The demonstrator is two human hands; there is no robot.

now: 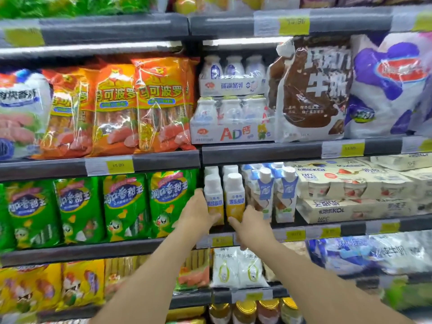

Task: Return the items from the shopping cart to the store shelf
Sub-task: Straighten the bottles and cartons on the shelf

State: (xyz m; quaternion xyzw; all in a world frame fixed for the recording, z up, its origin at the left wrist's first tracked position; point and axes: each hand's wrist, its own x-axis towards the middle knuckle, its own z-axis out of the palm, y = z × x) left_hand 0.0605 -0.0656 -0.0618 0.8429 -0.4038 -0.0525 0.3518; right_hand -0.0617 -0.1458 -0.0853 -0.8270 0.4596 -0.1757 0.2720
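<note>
White-capped, yellow-bottomed yogurt bottle (213, 197), upright w/ left hand (198, 210).

Orange sausage packs (140, 106) are stood in a row on an upper shelf, with green sausage packs (126, 206) ranged on the shelf below them. To their right, two shrink-wrapped multipacks of small white bottles (232, 99) are stacked one on the other, and a brown-and-white milk bag (311, 90) and a purple-and-white bag (392, 87) are stood just beside them. Lower down, blue-and-white cartons (265, 192), cream yogurt cases (350, 190) and gold-lidded jars (245, 312) are seen, and yellow price tags (119, 165) are fixed along the shelf edges.
</note>
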